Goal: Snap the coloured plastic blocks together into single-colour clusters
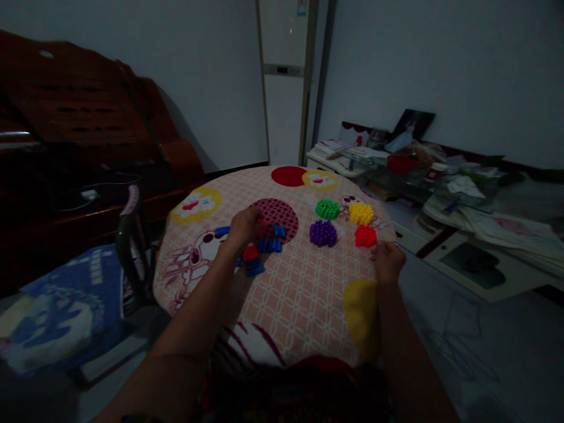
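Note:
My left hand point(244, 228) is over the left-middle of the round table, its fingers curled together at a small red piece point(263, 223). Around and below it lie several blue pieces point(269, 245), with another red piece point(251, 252) among them. At the table's right edge my right hand point(388, 261) is closed, thumb and fingers pressed together; whatever it may hold is hidden. Just beyond its fingertips sits a cluster of red beads point(365, 236). Close by are clusters of purple beads point(323, 234), green beads point(327, 209) and yellow beads point(361, 213).
A patterned cloth point(308, 294) covers the table. To the left stand a chair with a blue seat cover point(74, 305) and a wooden bench point(88, 117). A low glass table point(418, 182) heaped with papers and odds and ends is at the right.

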Demonstrator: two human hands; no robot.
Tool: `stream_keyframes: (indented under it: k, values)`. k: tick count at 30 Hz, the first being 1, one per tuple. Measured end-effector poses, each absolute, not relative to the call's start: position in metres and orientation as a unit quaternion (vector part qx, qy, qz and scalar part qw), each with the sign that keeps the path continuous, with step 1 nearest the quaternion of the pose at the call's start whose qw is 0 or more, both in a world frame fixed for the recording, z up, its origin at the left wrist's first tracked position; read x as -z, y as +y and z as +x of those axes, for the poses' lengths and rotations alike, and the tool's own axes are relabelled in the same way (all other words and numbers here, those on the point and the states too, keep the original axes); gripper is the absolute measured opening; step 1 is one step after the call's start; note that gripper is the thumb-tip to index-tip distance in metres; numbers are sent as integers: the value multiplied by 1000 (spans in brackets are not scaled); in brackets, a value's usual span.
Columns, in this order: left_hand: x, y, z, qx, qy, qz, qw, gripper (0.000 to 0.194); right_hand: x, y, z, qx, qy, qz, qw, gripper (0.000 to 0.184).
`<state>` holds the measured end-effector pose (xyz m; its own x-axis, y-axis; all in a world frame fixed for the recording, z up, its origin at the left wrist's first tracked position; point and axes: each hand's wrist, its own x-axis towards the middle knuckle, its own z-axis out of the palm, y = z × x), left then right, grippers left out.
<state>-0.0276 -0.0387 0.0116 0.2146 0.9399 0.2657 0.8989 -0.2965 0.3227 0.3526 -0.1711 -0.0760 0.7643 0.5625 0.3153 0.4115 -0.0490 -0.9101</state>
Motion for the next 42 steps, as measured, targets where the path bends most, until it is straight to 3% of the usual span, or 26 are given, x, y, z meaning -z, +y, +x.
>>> stream_keyframes:
  k: [3,7,17,23,36,42]
  values:
    - [-27,-46,3,-328,546,765,94,19,77,-170,353,-66,-336,-719,605,23]
    - [-41,-65,73,-360,436,808,167,14,79,-169,353,-72,-335,-716,608,24]
    - [-25,-69,212,-172,397,892,132,30,78,-170,353,-78,-340,-715,606,27]
    - [-11,-68,232,-139,392,902,118,33,79,-170,355,-72,-346,-712,607,28]
    - [-6,-74,223,-103,402,887,204,37,68,-172,347,-90,-321,-709,621,24]
    - [-12,-76,226,-110,402,890,182,35,70,-172,349,-86,-325,-712,617,24]
